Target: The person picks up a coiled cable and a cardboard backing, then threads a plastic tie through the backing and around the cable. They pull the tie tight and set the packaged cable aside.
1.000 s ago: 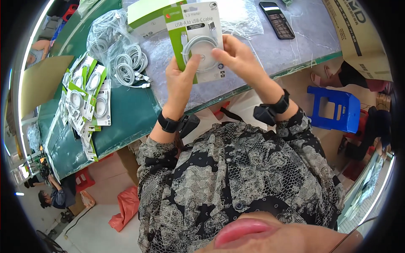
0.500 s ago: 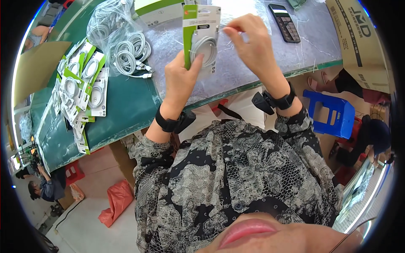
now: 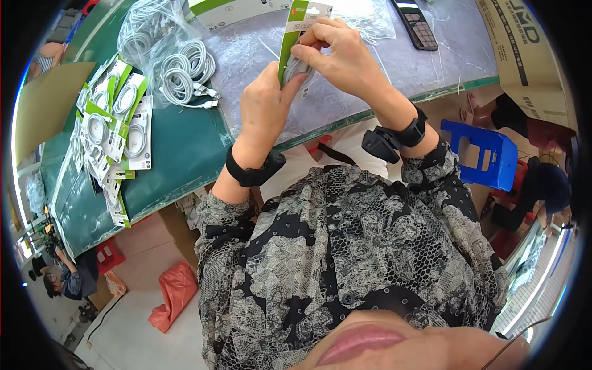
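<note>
A green-and-white cable card [image 3: 294,26] stands upright over the table, gripped along its lower part by my left hand [image 3: 265,98], thumb across the front. The coiled white cable [image 3: 297,68] on it is partly covered by my fingers. My right hand [image 3: 339,55] is closed at the card's front, its thumb and fingers pinching at the coil's upper edge; what exactly lies between the fingertips is hidden. To the left lies a heap of similar carded cables [image 3: 108,132]. Loose coiled white cables [image 3: 185,71] rest between that heap and my left hand.
A clear plastic bag of cables [image 3: 145,28] sits at the back left, beside a green-and-white box [image 3: 228,11]. A phone [image 3: 416,24] lies at the back right. Past the table's right end are a cardboard box [image 3: 524,55] and a blue stool [image 3: 484,154].
My right hand has come left and down onto the front of the card, where it was apart before. The card has shifted slightly right and turned more edge-on.
</note>
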`<state>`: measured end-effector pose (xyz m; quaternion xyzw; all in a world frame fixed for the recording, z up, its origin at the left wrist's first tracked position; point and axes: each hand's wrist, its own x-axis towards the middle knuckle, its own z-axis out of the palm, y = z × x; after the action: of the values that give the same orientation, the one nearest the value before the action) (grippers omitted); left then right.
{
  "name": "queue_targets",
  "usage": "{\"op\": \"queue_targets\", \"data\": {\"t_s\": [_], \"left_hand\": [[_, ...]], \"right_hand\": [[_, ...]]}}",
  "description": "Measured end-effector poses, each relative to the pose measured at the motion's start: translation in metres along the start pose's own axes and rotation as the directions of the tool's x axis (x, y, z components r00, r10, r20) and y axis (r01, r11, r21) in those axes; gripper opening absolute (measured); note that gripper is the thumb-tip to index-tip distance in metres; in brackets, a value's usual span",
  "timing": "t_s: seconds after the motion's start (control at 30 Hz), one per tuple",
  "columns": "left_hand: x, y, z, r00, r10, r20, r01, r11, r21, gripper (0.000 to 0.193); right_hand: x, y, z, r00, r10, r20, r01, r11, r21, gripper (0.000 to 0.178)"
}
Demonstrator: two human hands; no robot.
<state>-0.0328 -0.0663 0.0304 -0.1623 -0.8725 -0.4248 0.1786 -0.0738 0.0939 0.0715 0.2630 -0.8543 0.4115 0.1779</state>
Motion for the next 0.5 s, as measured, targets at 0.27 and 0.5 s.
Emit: {"op": "queue_targets", "data": {"t_s": [0.27, 0.5], "left_hand": [[0.004, 0.001, -0.008, 0.988, -0.059, 0.145, 0.073, 0.993, -0.094, 0.024], [0.003, 0.008, -0.025, 0.934, -0.294, 0.205, 0.341, 0.904, -0.259, 0.029]], "right_hand": [[-0.001, 0.004, 0.003, 0.989, -0.124, 0.078, 0.113, 0.986, 0.125, 0.016], [0.008, -0.006, -0.011, 0.939, -0.013, -0.343, 0.030, 0.999, 0.044, 0.024]]}}
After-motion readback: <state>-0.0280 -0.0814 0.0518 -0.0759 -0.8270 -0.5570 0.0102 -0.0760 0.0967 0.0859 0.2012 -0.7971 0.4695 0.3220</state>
